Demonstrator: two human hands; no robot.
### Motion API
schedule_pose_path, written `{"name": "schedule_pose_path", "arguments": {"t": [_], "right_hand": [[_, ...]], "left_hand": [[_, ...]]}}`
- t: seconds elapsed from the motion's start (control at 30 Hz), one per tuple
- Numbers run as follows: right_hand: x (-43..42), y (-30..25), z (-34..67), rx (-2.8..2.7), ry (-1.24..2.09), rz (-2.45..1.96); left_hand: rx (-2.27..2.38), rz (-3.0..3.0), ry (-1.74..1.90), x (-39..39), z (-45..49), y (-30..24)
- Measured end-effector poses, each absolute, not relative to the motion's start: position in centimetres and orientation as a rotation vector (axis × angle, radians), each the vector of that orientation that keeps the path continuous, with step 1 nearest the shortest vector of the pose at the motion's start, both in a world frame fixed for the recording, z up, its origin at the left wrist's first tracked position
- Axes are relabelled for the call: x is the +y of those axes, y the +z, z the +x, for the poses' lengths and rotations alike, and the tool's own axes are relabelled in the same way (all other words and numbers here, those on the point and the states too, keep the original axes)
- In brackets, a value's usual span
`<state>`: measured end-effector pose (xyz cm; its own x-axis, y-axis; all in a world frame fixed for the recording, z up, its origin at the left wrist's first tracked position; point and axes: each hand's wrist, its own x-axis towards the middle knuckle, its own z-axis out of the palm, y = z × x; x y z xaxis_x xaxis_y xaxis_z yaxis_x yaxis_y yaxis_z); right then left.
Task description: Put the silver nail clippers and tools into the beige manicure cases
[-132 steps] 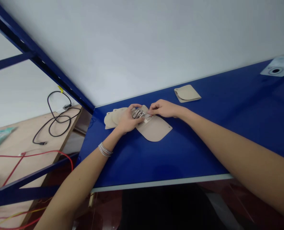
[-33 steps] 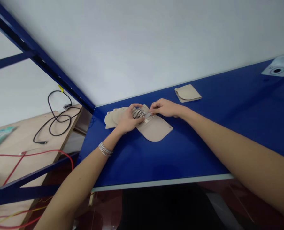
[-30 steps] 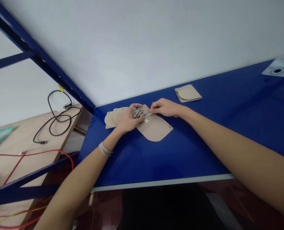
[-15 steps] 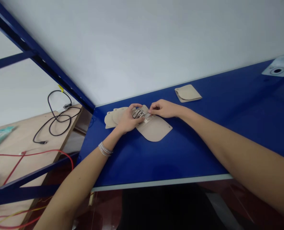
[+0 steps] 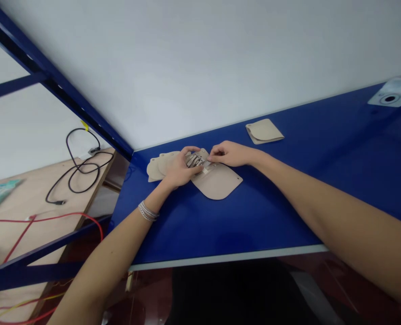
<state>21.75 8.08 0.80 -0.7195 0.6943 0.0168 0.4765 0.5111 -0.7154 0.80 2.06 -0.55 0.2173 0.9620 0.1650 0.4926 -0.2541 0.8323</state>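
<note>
A beige flap-style pouch (image 5: 218, 183) lies unfolded on the blue table, its rounded flap towards me. Small shiny metal tools (image 5: 195, 160), perhaps nail-care pieces, sit in its upper part. My left hand (image 5: 180, 169) curves around that part, thumb and fingers gripping it from two sides. At the right edge of the tools, my right hand (image 5: 225, 154) has its fingertips pinched together; what lies between them is too small to make out. Under and beside my left hand, several more beige pouches (image 5: 156, 169) lie overlapped.
A folded beige pouch (image 5: 264, 131) lies near the wall. At the far right is a white device with a round dark lens (image 5: 389, 98). To the left, a blue metal frame (image 5: 68, 97) rises beside a wooden surface (image 5: 14, 203) with a black cable (image 5: 73, 169) and red cables (image 5: 54, 217).
The view has shifted very slightly. Both hands stay in the same place on the pouch, with the right fingertips moving at most a little.
</note>
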Motion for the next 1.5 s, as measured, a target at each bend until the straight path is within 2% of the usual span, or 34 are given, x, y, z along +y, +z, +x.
{"name": "schedule_pose_path", "arguments": {"t": [0.8, 1.23, 1.5], "right_hand": [[7.85, 0.90, 21.69, -2.293, 1.182, -1.081], [8.21, 0.57, 21.99, -2.302, 1.171, -1.010], [7.71, 0.96, 21.58, -2.409, 1.045, -1.004]], "left_hand": [[1.334, 1.870, 0.961, 2.10, 0.91, -0.62], [1.344, 1.874, 0.937, 2.01, 0.89, -0.44], [1.312, 1.861, 0.963, 1.99, 0.98, -0.39]]}}
